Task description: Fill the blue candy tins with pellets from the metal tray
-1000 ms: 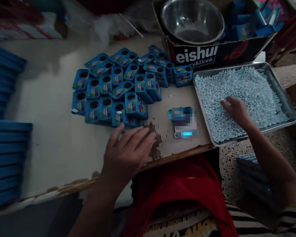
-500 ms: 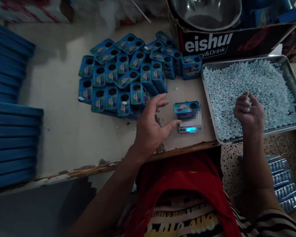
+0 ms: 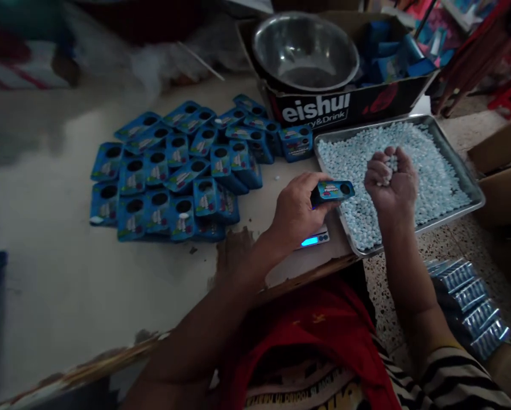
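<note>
My left hand (image 3: 297, 205) grips a small blue candy box (image 3: 333, 190) with a dark round hole in its top. Below that hand, a small digital scale (image 3: 314, 240) with a lit blue display is partly covered. My right hand (image 3: 392, 179) is palm up with fingers curled around several small pale-blue candies (image 3: 391, 164). It is above a metal tray (image 3: 479, 196) spread with the same candies (image 3: 435, 171). Left of my hands, many matching blue boxes (image 3: 157, 171) stand packed together on the table, their holes facing up.
Behind the tray stands a black carton (image 3: 315, 111) holding a steel bowl (image 3: 305, 51) and more blue boxes (image 3: 392, 57). The table's worn front edge (image 3: 110, 359) runs below my arms. Silvery blue packs (image 3: 473, 302) lie on the speckled floor at right.
My left hand has closed on the candy box and lifted it off the scale, toward the tray. My right hand has turned up more, showing candies. The view has shifted right and up.
</note>
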The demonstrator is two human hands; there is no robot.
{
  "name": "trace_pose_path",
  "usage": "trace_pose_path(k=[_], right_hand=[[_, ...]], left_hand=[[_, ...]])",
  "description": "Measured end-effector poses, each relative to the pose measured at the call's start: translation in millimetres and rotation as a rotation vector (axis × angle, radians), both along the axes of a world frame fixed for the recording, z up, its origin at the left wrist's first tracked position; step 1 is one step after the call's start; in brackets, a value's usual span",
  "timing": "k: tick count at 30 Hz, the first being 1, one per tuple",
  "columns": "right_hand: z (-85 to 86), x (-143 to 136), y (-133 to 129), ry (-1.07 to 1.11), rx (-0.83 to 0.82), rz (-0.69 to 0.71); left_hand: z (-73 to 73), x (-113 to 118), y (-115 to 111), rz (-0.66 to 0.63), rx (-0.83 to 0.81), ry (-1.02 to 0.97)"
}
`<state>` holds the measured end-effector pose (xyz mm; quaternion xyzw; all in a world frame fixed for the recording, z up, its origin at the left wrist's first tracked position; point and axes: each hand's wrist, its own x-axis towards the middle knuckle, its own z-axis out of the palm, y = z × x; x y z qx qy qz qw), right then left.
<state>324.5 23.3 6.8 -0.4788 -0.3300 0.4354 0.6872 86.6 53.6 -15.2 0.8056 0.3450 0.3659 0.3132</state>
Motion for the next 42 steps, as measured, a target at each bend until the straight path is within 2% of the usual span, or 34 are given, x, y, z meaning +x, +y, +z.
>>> trace_pose_path(k=[3,5,8,14,19,22,25,27,29,32,36,39,42], right_hand=[[24.2,-26,4,0.056,0.007,-0.116],[30.8,-39,4,0.084,0.031,-0.157],[27.4,-46,2,0.087,0.071,-0.187],[10.8,-38,-1,0.112,0.137,-0.167],[12.9,-11,-2,0.303,0.062,-0.149],[11.2,21,-4,0.497,-0.016,-0.17],[-0.3,46,-8,0.628,-0.036,-0.276],[-10.7,47,-12,0.633,-0.077,-0.338],[-19.1,37,-18,0.614,-0.166,-0.323],[-24.0,12,-26,0.609,-0.351,-0.142],[-18.1,-4,-34,0.461,-0.5,0.165],[-6.7,-1,-37,0.274,-0.522,0.276],[8.1,1,-37,0.13,-0.475,0.294]], left_hand=[[6.3,18,1,-0.027,-0.024,-0.021],[5.2,27,1,-0.025,-0.041,-0.042],[1.6,37,-1,-0.022,-0.05,-0.058],[-2.8,50,-4,-0.034,-0.054,-0.051],[-8.0,53,-4,-0.017,-0.159,-0.135],[-12.2,36,-4,0.011,-0.328,-0.249],[-18.3,1,-8,0.07,-0.473,-0.316],[-24.0,-24,-14,0.122,-0.516,-0.31],[-30.8,-44,-21,0.171,-0.533,-0.281],[-40.6,-57,-30,0.213,-0.545,-0.24],[-47.2,-59,-38,0.172,-0.511,-0.252],[-48.2,-71,-42,0.175,-0.406,-0.275],[-49.1,-95,-47,0.243,-0.36,-0.239]])
